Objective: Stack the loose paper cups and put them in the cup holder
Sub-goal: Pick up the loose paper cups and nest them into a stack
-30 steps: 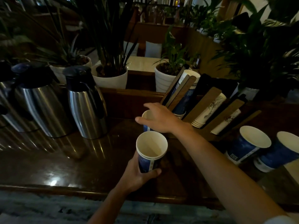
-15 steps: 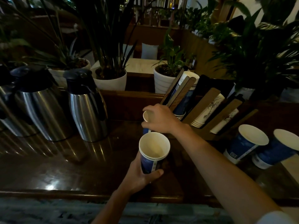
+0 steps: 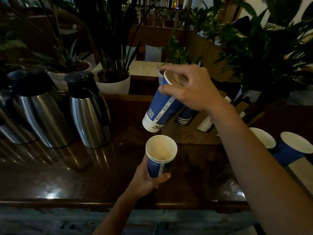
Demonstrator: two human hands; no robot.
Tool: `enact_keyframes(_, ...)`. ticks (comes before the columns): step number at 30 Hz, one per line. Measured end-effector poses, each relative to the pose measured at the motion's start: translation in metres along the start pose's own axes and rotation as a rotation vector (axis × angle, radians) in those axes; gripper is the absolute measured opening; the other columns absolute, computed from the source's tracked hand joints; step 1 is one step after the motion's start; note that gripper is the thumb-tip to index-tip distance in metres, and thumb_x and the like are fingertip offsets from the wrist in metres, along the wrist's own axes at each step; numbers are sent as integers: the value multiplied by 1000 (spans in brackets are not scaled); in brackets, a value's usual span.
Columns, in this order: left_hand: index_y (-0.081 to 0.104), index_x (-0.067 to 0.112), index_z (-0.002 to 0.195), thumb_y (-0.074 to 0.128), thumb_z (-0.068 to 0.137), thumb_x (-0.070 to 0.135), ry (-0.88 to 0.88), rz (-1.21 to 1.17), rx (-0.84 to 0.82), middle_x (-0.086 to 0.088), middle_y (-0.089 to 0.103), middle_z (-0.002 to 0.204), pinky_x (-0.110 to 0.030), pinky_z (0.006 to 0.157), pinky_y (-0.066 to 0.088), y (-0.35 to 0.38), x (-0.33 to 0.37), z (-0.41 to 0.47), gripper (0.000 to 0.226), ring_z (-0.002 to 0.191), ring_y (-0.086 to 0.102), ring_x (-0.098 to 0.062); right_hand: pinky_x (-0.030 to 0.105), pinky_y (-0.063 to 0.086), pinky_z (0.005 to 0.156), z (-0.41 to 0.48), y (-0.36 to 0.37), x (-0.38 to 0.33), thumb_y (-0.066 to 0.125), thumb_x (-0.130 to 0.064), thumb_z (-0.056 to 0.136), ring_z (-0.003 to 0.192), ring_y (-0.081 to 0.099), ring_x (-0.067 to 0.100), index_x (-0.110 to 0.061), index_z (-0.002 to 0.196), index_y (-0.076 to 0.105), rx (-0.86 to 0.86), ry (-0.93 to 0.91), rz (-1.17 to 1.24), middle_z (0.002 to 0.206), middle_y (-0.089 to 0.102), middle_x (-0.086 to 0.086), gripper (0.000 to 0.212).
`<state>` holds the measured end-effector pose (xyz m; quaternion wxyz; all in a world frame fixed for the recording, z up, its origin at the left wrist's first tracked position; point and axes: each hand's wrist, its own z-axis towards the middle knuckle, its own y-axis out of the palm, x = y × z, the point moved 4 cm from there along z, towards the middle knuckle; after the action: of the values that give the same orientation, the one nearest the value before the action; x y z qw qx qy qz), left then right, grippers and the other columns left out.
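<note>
Both hands gripping paper cups over the counter, one cup above the other.
Right hand (image 3: 191, 89) grip: fingers pinch the rim of a blue paper cup (image 3: 160, 106), tilted, base pointing down-left, in the air just above the lower stack. Left hand (image 3: 149, 178) grip: wrapped round a nested cup stack (image 3: 160, 155), two rims visible, upright, mouth open upward, held above the dark wooden counter (image 3: 67, 175). Wooden cup holder (image 3: 194, 133) sits behind the right forearm with stacked cups in its slots. Two loose cups (image 3: 288, 150) lie tipped at right on the counter. Steel thermal carafes (image 3: 88, 112) stand at left, potted plants (image 3: 113, 82) behind.
</note>
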<state>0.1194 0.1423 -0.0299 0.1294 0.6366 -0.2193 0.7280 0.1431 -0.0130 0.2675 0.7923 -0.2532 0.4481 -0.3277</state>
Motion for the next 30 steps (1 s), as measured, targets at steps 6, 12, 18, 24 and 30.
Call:
enact_keyframes(6,35,74,135,93,77,37,-2,-11,-3,37,57,139,-1,92,46,4,1,5,90,131,54,10,20,44,91,-15,-12,-20,72,-49,78,122,54,3,-36,132,64,-116,-64,-37,136,60,-13,56)
enact_keyframes(12,40,70,134,93,73,43,-15,-9,4,33,59,138,0,91,45,6,4,8,86,128,57,11,25,45,83,-28,6,-7,70,-52,78,113,55,6,-38,135,60,-249,-72,-62,126,60,-12,59)
enact_keyframes(18,45,57,139,94,76,32,-19,-38,-6,22,64,138,-8,91,52,7,6,9,83,127,63,0,29,48,83,-49,45,16,67,-55,79,111,52,4,-40,139,55,-400,-103,-98,127,54,-14,63)
enact_keyframes(24,50,54,137,94,77,28,-36,-44,-15,21,66,136,-11,92,53,4,9,11,79,124,65,0,30,51,85,-71,82,37,67,-56,78,112,50,5,-40,139,52,-501,-149,-159,131,51,-14,65)
enact_keyframes(30,54,36,135,93,77,27,-80,-44,-15,26,65,130,-10,90,53,3,5,10,70,121,63,4,28,50,85,-82,101,45,64,-61,82,112,48,2,-40,136,54,-485,-142,-143,128,50,-16,59)
